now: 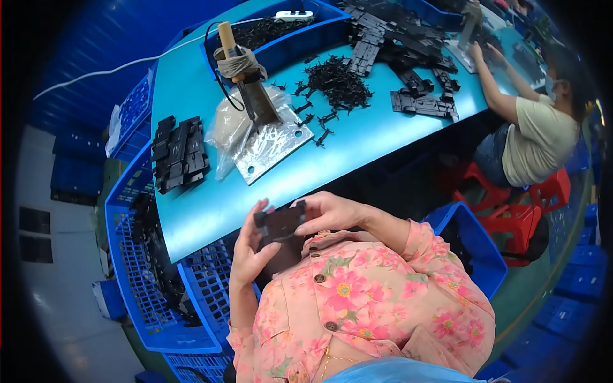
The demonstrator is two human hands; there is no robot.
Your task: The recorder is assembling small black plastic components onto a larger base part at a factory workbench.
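Just off the table's front edge, in front of my chest, I hold a black molded plastic part, slightly blurred. My right hand grips its right end between thumb and fingers. My left hand supports its left end, fingers behind it and thumb below. Beyond my hands stands a fixture with a wooden handle bound in cloth strips, on a shiny metal base plate with holes. Small black plastic pieces lie heaped behind it to the right. A stack of long black plastic parts sits left of it.
The teal table also carries a blue bin of small black pieces and a pile of black plates. Blue crates with black parts stand below left; another blue bin is at right. A co-worker sits near red stools.
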